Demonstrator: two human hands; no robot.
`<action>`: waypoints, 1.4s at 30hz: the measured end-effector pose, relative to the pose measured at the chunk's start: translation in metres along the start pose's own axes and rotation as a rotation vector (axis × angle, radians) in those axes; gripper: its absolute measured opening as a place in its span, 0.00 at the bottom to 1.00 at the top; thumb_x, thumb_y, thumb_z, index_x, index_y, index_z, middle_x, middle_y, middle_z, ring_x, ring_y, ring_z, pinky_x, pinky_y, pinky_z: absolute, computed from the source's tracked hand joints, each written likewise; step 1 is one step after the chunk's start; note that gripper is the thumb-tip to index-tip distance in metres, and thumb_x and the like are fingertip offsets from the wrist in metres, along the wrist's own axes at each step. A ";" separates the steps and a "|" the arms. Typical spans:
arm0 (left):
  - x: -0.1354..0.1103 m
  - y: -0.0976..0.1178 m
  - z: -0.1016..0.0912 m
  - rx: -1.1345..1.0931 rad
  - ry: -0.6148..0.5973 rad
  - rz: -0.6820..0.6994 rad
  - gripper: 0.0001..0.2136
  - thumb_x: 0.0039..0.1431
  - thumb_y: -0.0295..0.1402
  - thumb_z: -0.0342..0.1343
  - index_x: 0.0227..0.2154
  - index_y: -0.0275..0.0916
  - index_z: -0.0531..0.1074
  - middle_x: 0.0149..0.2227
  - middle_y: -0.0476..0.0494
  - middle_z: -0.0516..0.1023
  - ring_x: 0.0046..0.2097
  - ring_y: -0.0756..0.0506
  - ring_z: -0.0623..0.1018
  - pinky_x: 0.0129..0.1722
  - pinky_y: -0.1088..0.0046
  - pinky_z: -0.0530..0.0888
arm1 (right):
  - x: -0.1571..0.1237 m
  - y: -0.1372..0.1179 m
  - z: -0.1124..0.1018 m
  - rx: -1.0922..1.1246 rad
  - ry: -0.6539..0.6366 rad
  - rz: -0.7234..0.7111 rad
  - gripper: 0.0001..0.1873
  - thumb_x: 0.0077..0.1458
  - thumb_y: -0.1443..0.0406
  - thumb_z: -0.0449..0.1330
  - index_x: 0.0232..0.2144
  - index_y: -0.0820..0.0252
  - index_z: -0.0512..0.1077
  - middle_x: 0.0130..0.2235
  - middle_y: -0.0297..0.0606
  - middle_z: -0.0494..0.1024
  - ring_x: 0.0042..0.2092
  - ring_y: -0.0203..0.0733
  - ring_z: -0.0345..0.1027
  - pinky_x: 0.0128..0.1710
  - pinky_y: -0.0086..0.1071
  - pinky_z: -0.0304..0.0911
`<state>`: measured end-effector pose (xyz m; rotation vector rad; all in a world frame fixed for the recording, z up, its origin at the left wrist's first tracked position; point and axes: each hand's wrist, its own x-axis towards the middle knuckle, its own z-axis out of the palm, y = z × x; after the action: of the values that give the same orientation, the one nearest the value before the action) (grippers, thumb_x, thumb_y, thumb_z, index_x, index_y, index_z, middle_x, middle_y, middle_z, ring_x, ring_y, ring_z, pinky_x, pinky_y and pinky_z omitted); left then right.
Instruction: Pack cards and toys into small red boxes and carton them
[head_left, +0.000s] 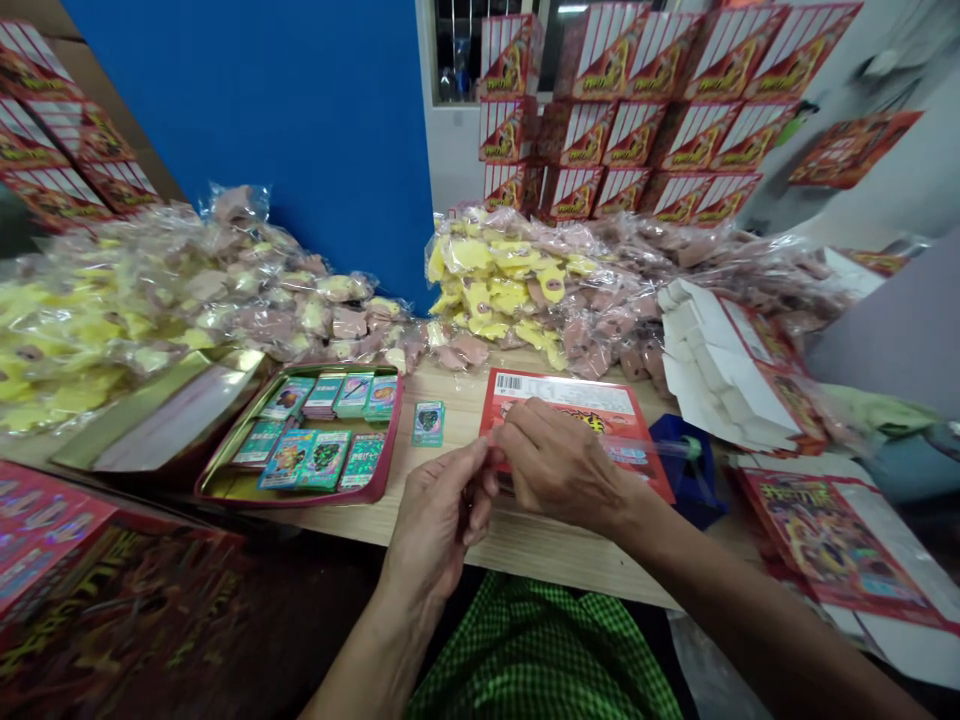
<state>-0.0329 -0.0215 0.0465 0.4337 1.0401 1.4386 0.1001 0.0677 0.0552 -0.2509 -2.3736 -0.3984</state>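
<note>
Over the left edge of a red printed package (pixel 630 420), my two hands meet with their fingertips together. My left hand (pixel 435 515) is closed in a pinch, thumb and forefinger pressed together. Curled beside it, my right hand (pixel 559 465) is closed too, knuckles up. Whatever sits between the fingers is hidden. A clear strip (pixel 649 446), which looks like tape, runs from behind my right hand toward a blue tape dispenser (pixel 686 465). One green-bordered card (pixel 428 424) lies on the table left of the package.
An open tin (pixel 388 470) with several card stacks stands left, beside a gold-coloured lid (pixel 157 415). Bagged yellow and pink pieces (pixel 487 285) heap along the back. Red boxes (pixel 585 135) are stacked behind. A white-and-red carton (pixel 727 370) and flat packages (pixel 832 540) lie right.
</note>
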 end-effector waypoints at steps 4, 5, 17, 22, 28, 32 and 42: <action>0.002 0.003 -0.001 -0.041 0.025 -0.051 0.23 0.34 0.45 0.76 0.23 0.36 0.70 0.19 0.56 0.69 0.15 0.60 0.59 0.12 0.83 0.49 | -0.001 -0.001 -0.001 -0.001 -0.011 -0.035 0.18 0.65 0.76 0.44 0.28 0.59 0.67 0.28 0.39 0.66 0.32 0.45 0.55 0.32 0.37 0.55; 0.001 0.004 -0.002 -0.047 0.023 -0.068 0.22 0.35 0.45 0.75 0.26 0.36 0.72 0.19 0.56 0.70 0.14 0.59 0.58 0.12 0.83 0.49 | -0.001 0.000 -0.001 0.001 0.000 -0.027 0.17 0.64 0.77 0.44 0.29 0.59 0.66 0.28 0.39 0.66 0.32 0.45 0.55 0.32 0.37 0.54; -0.002 0.001 -0.002 0.024 0.000 0.018 0.19 0.41 0.46 0.71 0.25 0.36 0.73 0.11 0.58 0.62 0.11 0.58 0.53 0.12 0.80 0.47 | 0.004 -0.003 -0.011 0.029 -0.041 -0.046 0.17 0.65 0.77 0.44 0.30 0.58 0.65 0.28 0.37 0.64 0.32 0.44 0.55 0.31 0.37 0.54; -0.001 0.008 -0.011 -0.036 0.002 -0.013 0.16 0.42 0.43 0.69 0.28 0.36 0.75 0.13 0.60 0.63 0.12 0.59 0.52 0.12 0.81 0.47 | 0.002 -0.005 -0.014 0.108 -0.046 0.025 0.14 0.62 0.77 0.46 0.30 0.58 0.65 0.29 0.37 0.65 0.32 0.44 0.55 0.31 0.36 0.53; -0.009 0.001 -0.011 0.049 -0.071 -0.068 0.22 0.45 0.52 0.67 0.30 0.35 0.76 0.13 0.55 0.67 0.12 0.57 0.55 0.12 0.80 0.47 | 0.003 -0.013 -0.014 0.065 -0.034 0.007 0.15 0.63 0.78 0.46 0.29 0.58 0.65 0.28 0.37 0.65 0.32 0.44 0.55 0.30 0.37 0.52; -0.013 0.001 -0.011 0.062 -0.044 -0.035 0.21 0.42 0.49 0.71 0.22 0.37 0.72 0.12 0.57 0.63 0.12 0.59 0.53 0.12 0.80 0.46 | 0.001 -0.020 -0.020 0.054 -0.117 -0.020 0.17 0.63 0.78 0.45 0.29 0.58 0.65 0.28 0.37 0.65 0.32 0.44 0.55 0.31 0.36 0.52; -0.024 0.002 -0.015 -0.006 -0.007 0.021 0.20 0.43 0.46 0.74 0.25 0.35 0.75 0.15 0.54 0.70 0.12 0.60 0.55 0.12 0.82 0.47 | 0.002 -0.031 -0.027 0.105 -0.081 0.014 0.15 0.61 0.77 0.45 0.31 0.59 0.67 0.28 0.37 0.67 0.31 0.44 0.56 0.29 0.37 0.53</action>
<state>-0.0413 -0.0488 0.0474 0.4462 1.0284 1.4579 0.1065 0.0291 0.0693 -0.2381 -2.4624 -0.2600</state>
